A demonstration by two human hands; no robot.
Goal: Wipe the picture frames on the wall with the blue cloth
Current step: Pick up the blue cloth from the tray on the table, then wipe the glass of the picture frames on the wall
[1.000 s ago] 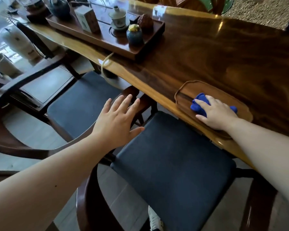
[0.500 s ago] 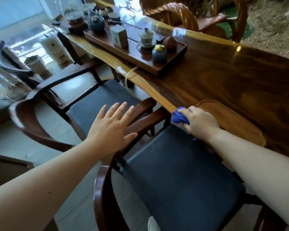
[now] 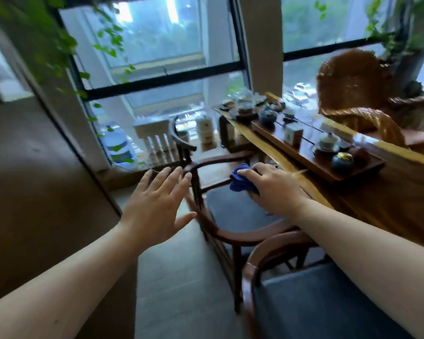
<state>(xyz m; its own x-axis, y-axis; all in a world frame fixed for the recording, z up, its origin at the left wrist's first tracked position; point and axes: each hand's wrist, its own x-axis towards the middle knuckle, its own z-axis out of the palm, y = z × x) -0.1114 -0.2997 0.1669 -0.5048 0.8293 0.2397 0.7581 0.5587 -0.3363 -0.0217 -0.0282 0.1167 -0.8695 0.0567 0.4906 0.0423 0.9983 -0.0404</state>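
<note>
1. The right hand (image 3: 274, 189) was clenched around the blue cloth (image 3: 241, 180), bunched and held in the air over a chair (image 3: 230, 211) seat, just left of the table (image 3: 389, 204) edge.
2. The left hand (image 3: 157, 204) was empty, fingers spread, raised over the floor (image 3: 176, 277) near the chair.
3. A pale frame (image 3: 3, 69) showed at the far left on the brown wall (image 3: 34, 167), blurred; it was probably the target.
4. The step in hand seemed to be carrying the cloth to the wall. Doing it well would call for keeping the cloth gathered so no tail caught the chair arms, steering clear of the tea tray (image 3: 316, 152), and steadying the frame with the free hand before wiping.
</note>
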